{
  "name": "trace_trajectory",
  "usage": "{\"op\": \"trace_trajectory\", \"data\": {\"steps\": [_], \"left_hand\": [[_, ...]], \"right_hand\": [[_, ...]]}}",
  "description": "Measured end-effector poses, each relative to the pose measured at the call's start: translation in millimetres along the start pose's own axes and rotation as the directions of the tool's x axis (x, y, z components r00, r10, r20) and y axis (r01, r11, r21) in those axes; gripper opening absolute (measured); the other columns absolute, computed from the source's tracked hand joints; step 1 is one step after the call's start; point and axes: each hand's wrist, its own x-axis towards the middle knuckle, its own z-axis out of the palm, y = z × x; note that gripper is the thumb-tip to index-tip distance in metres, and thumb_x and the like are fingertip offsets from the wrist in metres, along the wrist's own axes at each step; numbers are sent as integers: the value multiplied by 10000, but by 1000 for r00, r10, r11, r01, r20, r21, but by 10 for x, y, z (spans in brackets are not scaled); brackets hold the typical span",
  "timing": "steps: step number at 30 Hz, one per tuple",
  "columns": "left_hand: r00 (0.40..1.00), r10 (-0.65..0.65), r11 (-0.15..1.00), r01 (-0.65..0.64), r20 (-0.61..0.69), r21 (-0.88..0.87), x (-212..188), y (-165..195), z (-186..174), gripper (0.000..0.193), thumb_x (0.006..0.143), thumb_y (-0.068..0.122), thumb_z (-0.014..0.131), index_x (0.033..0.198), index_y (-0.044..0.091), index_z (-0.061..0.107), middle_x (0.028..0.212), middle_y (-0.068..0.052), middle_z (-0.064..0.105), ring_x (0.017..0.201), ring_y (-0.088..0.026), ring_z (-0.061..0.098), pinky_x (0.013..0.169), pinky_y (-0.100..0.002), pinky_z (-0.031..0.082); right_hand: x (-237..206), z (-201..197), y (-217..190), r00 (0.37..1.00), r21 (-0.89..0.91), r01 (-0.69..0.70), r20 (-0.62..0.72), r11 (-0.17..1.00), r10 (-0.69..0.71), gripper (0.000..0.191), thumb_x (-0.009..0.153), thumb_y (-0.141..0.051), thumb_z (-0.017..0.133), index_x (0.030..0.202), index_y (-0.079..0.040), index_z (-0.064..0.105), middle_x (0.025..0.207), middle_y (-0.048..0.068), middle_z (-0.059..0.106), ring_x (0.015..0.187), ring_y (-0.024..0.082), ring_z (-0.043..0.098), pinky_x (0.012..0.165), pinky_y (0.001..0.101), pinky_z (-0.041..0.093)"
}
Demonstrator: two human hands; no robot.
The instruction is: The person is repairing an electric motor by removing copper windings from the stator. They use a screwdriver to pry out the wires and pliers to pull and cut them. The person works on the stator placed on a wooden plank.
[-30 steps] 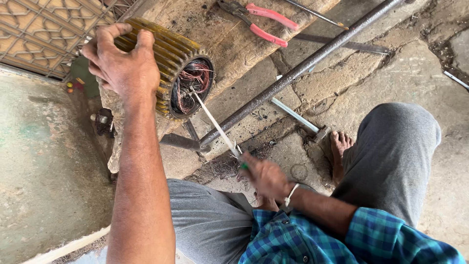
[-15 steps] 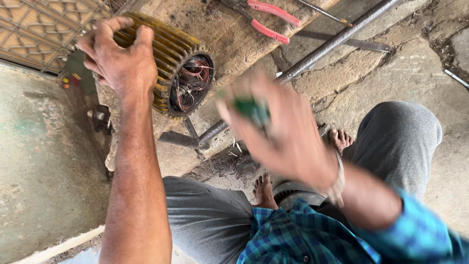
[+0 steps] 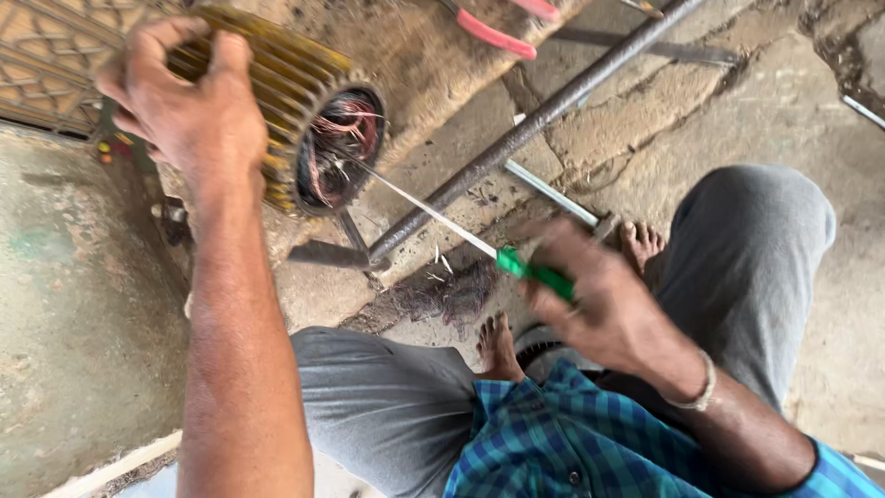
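Head view: your left hand (image 3: 189,115) has its grip clamped over the ribbed yellow metal motor housing (image 3: 277,101), which lies on the cracked concrete floor (image 3: 719,120). Right of the housing, your right hand (image 3: 599,295) is clenched around a green-handled screwdriver (image 3: 479,247), whose blade tip sits inside the housing's copper windings (image 3: 336,148). A grey steel rod (image 3: 535,124) lies just beside the housing.
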Motion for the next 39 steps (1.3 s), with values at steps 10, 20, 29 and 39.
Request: {"op": "trace_trajectory", "data": {"steps": [10,20,29,39], "left_hand": [[990,138,977,-135,-9,165,-9,-83,34,239,889,197,814,1087,181,682,1318,-101,418,1391,-393,331,1061,-810,165],[999,-9,995,6,33,100,-59,-51,21,249,887,258,777,1107,235,661,1279,-43,410,1345,-303,384,1071,-713,382],[999,29,997,-30,18,75,-50,-91,42,243,893,249,795,1103,230,677,1274,-45,409,1325,-294,382,1098,-683,383],[1000,16,992,-18,23,127,-48,35,-2,244,870,250,772,1092,248,672,1248,-36,422,1332,-268,402,1225,-695,170]], "right_hand": [[-637,982,953,953,-274,39,300,961,47,318,1035,-333,560,1262,-112,594,680,60,688,433,151,552,357,266,459],[-533,1058,692,852,-26,-253,467,967,236,343,1067,-359,476,1260,-80,534,804,109,727,552,229,676,474,374,598],[-238,1229,650,958,-497,165,288,852,-17,672,1066,-444,477,1499,49,332,539,66,572,425,187,547,353,352,474],[-328,1147,641,909,-134,-101,391,986,146,499,1103,-477,440,1438,-108,422,816,48,629,543,135,567,425,288,492]]}}
